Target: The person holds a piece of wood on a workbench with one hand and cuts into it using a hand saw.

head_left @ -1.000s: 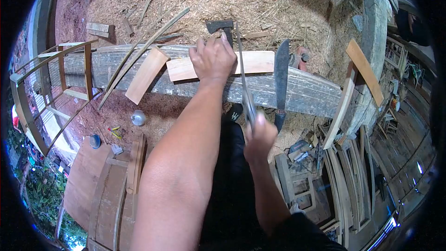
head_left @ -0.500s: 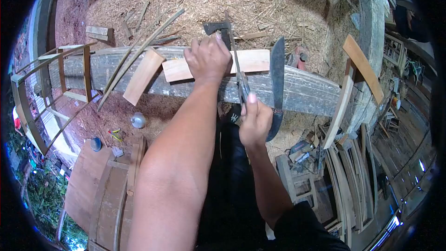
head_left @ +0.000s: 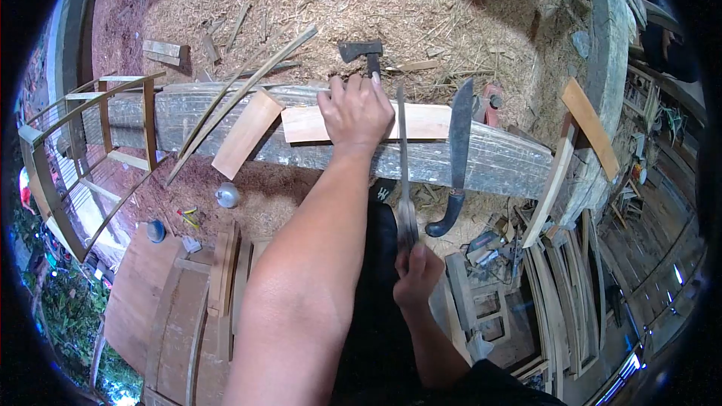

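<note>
My left hand (head_left: pixel 355 114) presses a pale curved wooden board (head_left: pixel 304 125) onto a thick weathered beam, its fingers curled over the far edge. My right hand (head_left: pixel 418 277) is closed around the handle of a handsaw (head_left: pixel 404 165), low and close to my body. The saw's narrow blade points away from me and crosses the board just right of my left hand. A machete (head_left: pixel 460 143) with a black handle lies across the beam to the right of the saw. Beyond my left fingers is an axe (head_left: pixel 362 50), its handle partly hidden by them.
The grey beam (head_left: pixel 504 154) runs crosswise before me. Another cut board (head_left: pixel 248 134) and a long thin strip (head_left: pixel 248 94) rest on it at left. A wooden frame (head_left: pixel 150 124) stands at the left end, a post (head_left: pixel 605 45) at right. Shavings (head_left: pixel 301 0) cover the ground.
My right hand has drawn the saw back toward my body, exposing the machete's handle. My left hand stays on the board, while the whole view has shifted slightly.
</note>
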`<action>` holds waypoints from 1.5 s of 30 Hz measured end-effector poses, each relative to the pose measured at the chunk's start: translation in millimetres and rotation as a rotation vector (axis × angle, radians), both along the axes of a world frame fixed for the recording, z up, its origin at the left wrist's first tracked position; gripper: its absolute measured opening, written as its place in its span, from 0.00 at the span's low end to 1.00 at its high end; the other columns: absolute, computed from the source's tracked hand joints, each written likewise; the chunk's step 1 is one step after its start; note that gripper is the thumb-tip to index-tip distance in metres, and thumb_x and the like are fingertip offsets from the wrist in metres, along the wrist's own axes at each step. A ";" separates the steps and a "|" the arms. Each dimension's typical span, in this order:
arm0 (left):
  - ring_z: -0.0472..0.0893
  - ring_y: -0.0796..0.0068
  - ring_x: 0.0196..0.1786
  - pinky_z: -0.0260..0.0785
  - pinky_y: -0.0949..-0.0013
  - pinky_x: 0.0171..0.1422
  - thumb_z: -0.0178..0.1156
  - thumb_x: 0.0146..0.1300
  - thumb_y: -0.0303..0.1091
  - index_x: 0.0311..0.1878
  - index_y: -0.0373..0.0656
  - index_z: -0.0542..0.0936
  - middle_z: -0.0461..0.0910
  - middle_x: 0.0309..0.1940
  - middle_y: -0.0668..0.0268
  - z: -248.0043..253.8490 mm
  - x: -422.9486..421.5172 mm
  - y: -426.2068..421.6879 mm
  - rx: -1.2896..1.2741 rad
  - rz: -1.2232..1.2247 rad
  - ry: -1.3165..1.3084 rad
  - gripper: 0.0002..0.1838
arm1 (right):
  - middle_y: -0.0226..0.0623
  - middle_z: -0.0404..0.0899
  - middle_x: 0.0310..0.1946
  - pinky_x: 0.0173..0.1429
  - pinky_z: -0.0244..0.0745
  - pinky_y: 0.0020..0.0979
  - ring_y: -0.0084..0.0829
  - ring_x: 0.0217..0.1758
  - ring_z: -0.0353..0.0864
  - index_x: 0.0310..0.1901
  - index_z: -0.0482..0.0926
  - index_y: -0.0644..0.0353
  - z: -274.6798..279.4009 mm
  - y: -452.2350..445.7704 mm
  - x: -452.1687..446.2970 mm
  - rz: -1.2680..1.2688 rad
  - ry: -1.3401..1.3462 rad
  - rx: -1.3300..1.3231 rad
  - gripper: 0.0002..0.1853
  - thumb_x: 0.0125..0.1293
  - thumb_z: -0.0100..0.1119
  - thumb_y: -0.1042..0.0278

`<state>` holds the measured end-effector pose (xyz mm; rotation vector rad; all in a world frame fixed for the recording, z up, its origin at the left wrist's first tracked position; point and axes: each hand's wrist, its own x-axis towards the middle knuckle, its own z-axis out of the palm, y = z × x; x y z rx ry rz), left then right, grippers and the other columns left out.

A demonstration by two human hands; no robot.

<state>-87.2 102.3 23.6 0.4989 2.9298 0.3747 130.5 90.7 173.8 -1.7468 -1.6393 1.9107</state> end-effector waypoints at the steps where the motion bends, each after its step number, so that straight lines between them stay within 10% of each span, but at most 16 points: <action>1: 0.78 0.61 0.45 0.65 0.51 0.51 0.56 0.69 0.41 0.32 0.42 0.88 0.86 0.35 0.64 0.4 0.2 0.0 -0.014 -0.003 0.005 0.17 | 0.24 0.65 0.16 0.25 0.53 0.26 0.17 0.20 0.63 0.20 0.67 0.57 6.4 0.6 10.7 0.038 0.016 0.013 0.30 0.81 0.48 0.47; 45: 0.83 0.62 0.43 0.67 0.55 0.53 0.53 0.72 0.41 0.28 0.42 0.88 0.87 0.33 0.61 -4.6 -2.8 3.7 -0.035 0.029 0.028 0.21 | 0.24 0.60 0.17 0.27 0.54 0.31 0.17 0.24 0.58 0.27 0.73 0.63 -19.9 50.1 -41.5 0.323 0.052 0.176 0.20 0.79 0.54 0.62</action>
